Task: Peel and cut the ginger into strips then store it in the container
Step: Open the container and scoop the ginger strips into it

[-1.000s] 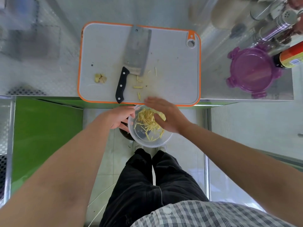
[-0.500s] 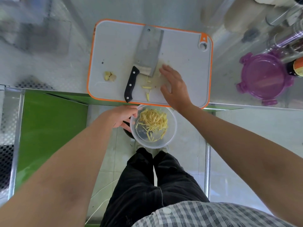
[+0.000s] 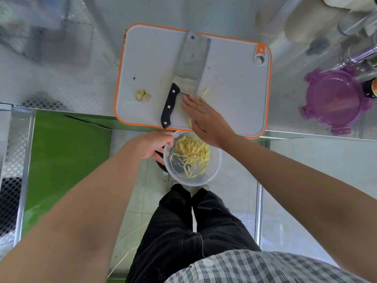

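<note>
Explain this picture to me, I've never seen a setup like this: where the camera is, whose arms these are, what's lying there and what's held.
No machine here: the picture comes from a camera worn on a person's head, looking down at their own arms. The left hand grips the rim of a clear container, held beyond the edge of the metal counter, with ginger strips in it. The right hand lies flat, fingers straight, on the cutting board next to a few loose strips. Also on the board: a cleaver and some small ginger pieces. A purple lid sits on that counter, to the right.
</note>
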Motion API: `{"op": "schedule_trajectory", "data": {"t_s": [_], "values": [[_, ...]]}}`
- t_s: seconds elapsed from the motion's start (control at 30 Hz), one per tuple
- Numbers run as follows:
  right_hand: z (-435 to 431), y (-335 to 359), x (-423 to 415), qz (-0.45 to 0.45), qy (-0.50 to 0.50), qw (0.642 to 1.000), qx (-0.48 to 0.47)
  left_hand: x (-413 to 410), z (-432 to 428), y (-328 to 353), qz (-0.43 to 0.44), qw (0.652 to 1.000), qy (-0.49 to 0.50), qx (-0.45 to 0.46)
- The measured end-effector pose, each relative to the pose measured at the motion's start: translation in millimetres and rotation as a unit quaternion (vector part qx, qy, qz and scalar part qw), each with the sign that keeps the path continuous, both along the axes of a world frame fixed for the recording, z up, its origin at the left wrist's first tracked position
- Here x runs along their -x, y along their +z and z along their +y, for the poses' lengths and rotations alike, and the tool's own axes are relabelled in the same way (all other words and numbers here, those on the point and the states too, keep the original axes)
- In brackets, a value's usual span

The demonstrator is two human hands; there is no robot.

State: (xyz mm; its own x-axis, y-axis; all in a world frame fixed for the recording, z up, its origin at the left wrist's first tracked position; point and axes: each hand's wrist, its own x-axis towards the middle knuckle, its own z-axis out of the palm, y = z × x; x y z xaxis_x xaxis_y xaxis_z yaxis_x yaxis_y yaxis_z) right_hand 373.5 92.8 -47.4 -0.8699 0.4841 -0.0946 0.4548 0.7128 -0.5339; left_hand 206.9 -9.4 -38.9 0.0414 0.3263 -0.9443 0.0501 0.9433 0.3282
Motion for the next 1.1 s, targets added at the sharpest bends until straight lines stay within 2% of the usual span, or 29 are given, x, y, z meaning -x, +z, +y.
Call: {"op": "schedule_trajectory", "data": {"t_s": [0.17, 0.37, 0.43, 0.5, 0.6, 0.67, 0.8, 0.93, 1.1], "values": [[-20, 8, -13, 0.055, -0.026, 0.998, 0.013, 0, -2, 0, 0.005, 1.0, 0.005, -0.011], [-42, 18, -39, 0.106, 0.027, 0.993, 0.036, -5, -3, 6, 0.012, 1.0, 0.025, -0.013], [-42, 21, -40, 0.121, 0.011, 0.992, 0.04, -6, -3, 7, 0.01, 0.999, 0.026, -0.015], [-33, 23, -32, 0.145, -0.065, 0.987, 0.027, -8, -4, 7, 0.007, 0.999, 0.026, -0.018], [-6, 18, -16, 0.153, -0.234, 0.96, -0.008, -10, -6, 8, 0.008, 0.999, 0.028, -0.023], [10, 17, -6, 0.123, -0.255, 0.958, -0.04, -9, -7, 8, 0.007, 0.999, 0.027, -0.025], [19, 19, 15, 0.031, -0.141, 0.986, -0.088, -5, -7, 7, 0.005, 1.0, 0.02, -0.018], [12, 15, 35, -0.111, -0.062, 0.986, -0.108, -1, -3, 5, 0.011, 1.0, 0.008, -0.013], [24, 16, 66, -0.13, -0.061, 0.987, -0.066, 4, -2, 3, 0.01, 1.0, 0.006, -0.013]]}}
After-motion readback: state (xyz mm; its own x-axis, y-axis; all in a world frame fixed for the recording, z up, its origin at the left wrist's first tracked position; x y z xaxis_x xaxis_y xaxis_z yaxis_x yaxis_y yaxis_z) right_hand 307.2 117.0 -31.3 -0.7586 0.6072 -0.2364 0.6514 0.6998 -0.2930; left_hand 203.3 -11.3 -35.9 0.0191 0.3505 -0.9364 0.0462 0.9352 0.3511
